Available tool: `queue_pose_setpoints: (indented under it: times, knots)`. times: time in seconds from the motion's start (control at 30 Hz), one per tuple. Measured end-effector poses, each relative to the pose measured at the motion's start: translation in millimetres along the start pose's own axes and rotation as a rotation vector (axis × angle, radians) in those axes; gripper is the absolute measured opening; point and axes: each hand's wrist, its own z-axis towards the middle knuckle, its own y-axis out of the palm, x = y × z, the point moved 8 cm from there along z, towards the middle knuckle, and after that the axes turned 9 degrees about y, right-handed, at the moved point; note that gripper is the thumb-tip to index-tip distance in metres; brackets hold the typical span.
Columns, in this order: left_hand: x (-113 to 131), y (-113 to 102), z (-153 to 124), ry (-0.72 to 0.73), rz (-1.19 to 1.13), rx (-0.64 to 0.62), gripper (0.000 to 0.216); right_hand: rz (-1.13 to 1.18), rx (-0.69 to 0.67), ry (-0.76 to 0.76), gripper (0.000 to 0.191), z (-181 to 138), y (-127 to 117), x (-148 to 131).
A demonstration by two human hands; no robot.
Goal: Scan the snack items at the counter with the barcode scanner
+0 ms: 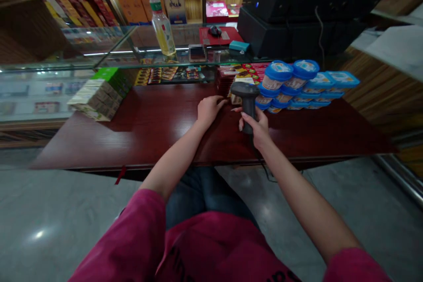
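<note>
My right hand (pixel 258 128) is wrapped round the handle of a dark grey barcode scanner (pixel 247 110), held upright above the dark red wooden table (pixel 158 128). My left hand (pixel 210 109) lies on the table with its fingers stretched toward the back right, nothing visible in them. Just beyond my hands stands a stack of thin dark red packets (pixel 224 81). A small pale box (pixel 236 99) is partly hidden behind the scanner. To the right, blue-lidded tubs (pixel 277 75) are piled up several high, with flatter blue-lidded containers (pixel 342 80) beside them.
Green and white cartons (pixel 102 92) are stacked at the table's left. Behind it runs a glass display counter (pixel 115 48) bearing a bottle of yellow liquid (pixel 163 31), a mouse (pixel 215 31) and a black machine (pixel 297 26). The scanner's cable (pixel 266 172) hangs off the front edge.
</note>
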Motion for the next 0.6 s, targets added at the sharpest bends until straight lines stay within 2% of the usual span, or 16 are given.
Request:
queue_pose_setpoints:
  times: [0.1, 0.2, 0.3, 0.37, 0.43, 0.5, 0.6]
  knots:
    - [-42, -61, -32, -0.001, 0.088, 0.11, 0.028, 0.039, -0.053, 0.024, 0.044, 7, 15, 7]
    - [-87, -143, -73, 0.009, 0.21, 0.277, 0.031, 0.066, -0.116, 0.02, 0.047, 14, 43, 13]
    - [-134, -230, -124, -0.114, 0.357, 0.544, 0.039, 0.069, -0.159, -0.021, 0.047, 18, 75, 16]
    - [-165, -276, -155, -0.24, 0.419, 0.71, 0.063, 0.079, -0.192, -0.031, 0.049, 20, 95, 19]
    - [-195, -305, -178, -0.373, 0.409, 0.839, 0.093, 0.083, -0.244, -0.003, 0.049, 21, 115, 25]
    - [-224, -316, -189, -0.471, 0.309, 0.913, 0.109, 0.071, -0.301, 0.053, 0.046, 20, 130, 33]
    - [-260, -312, -188, -0.541, 0.104, 0.92, 0.093, 0.038, -0.383, 0.149, 0.036, 17, 145, 43]
